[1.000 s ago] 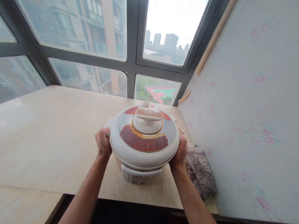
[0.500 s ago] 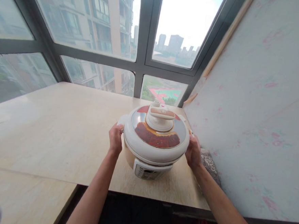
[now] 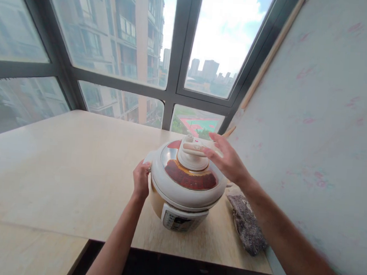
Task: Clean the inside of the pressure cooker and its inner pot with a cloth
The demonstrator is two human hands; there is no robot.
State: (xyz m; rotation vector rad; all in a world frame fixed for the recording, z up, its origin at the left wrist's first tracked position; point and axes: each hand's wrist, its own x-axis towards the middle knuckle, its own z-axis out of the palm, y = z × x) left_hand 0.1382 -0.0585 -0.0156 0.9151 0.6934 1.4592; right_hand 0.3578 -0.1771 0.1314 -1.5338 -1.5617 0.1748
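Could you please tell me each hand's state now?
Left hand: closed on the side handle of the round white cooker.
Right hand: open, fingers beside the pale lid handle; contact unclear.

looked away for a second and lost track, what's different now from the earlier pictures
The right hand let go of the right side of the cooker and moved up and inward, open, to the right end of the lid handle; whether it touches is unclear. The left hand stayed on the left side handle, and the cooker stayed on the counter, lid on.
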